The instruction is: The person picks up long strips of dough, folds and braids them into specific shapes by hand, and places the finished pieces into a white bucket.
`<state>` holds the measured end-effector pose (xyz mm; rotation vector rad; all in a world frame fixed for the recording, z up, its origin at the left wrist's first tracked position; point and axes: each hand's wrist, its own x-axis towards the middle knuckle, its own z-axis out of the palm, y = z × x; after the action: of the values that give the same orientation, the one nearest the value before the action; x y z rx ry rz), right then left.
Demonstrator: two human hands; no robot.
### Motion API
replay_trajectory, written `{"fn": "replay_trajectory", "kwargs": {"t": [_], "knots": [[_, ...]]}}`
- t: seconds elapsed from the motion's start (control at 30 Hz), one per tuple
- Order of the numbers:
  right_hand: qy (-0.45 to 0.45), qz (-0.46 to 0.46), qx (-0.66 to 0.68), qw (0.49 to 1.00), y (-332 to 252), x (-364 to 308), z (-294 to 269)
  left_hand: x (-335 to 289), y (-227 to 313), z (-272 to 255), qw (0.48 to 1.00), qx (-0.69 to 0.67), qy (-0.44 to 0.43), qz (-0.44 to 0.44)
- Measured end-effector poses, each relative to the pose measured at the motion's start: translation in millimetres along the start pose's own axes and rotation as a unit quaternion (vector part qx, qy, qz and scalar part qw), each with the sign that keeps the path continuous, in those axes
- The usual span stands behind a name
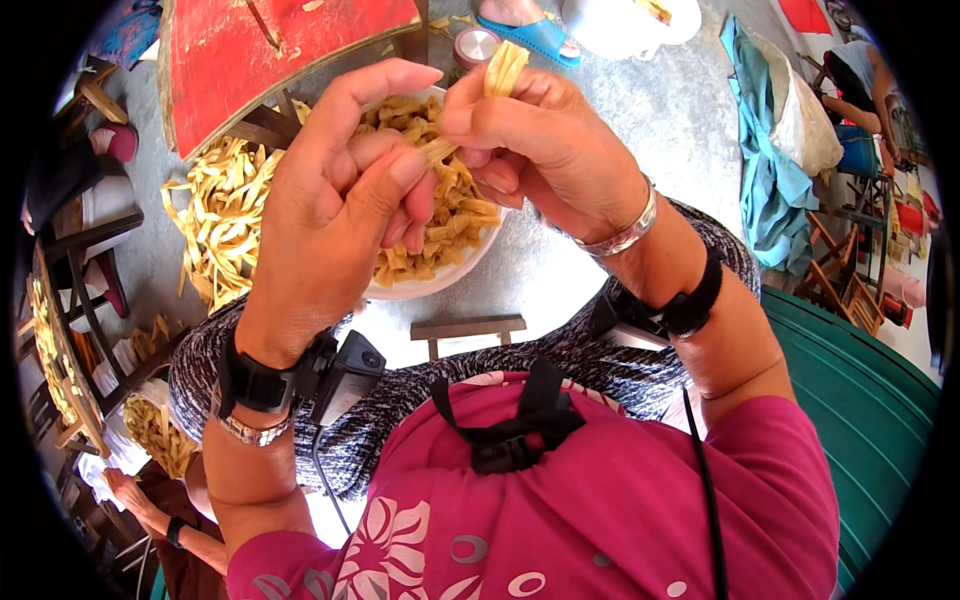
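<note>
A pale yellow strip (pixel 507 68), which looks like tofu skin, is stretched between my two hands above a white basin (pixel 440 285). My right hand (pixel 570 140) pinches it, and one folded end stands up past the thumb and forefinger. On its other side my left hand (pixel 325 200) has its thumb and curled fingers against the strip's lower part, the forefinger arched above. Their exact grip is partly hidden by the fingers. Below, the basin holds many short knotted yellow pieces (pixel 450 230). Long loose strips (pixel 225 215) lie heaped to the left of it.
A red wooden tabletop (pixel 290 50) stands at the far left, scattered with crumbs. Beyond the basin are a round tin (pixel 476 46) and a foot in a blue slipper (pixel 540 38). Blue-green cloth (pixel 765 160) lies at right. A green ribbed surface (pixel 850 420) is beside my right arm. Another person's arm (pixel 150 510) shows lower left.
</note>
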<state>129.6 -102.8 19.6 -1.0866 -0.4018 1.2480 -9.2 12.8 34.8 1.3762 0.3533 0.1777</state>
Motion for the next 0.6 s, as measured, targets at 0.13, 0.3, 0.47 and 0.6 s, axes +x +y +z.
{"fn": "replay_trajectory", "kwargs": {"t": [0.13,0.3,0.47,0.6], "knots": [[0.007,-0.031,0.000,0.999,-4.1,-1.1,-3.7,-0.3,3.3,-0.2,1.000,0.019,-0.004,0.013],[0.002,-0.044,0.014,0.999,-9.7,-0.6,-6.6,1.4,7.5,-0.5,0.999,0.021,-0.008,0.023],[-0.021,-0.001,0.034,0.999,-18.1,1.4,-3.4,5.2,10.1,-0.2,0.999,-0.001,0.008,0.043],[-0.043,-0.012,-0.027,0.999,-21.2,3.8,-1.7,5.7,15.4,-1.3,0.999,0.016,0.001,0.050]]}}
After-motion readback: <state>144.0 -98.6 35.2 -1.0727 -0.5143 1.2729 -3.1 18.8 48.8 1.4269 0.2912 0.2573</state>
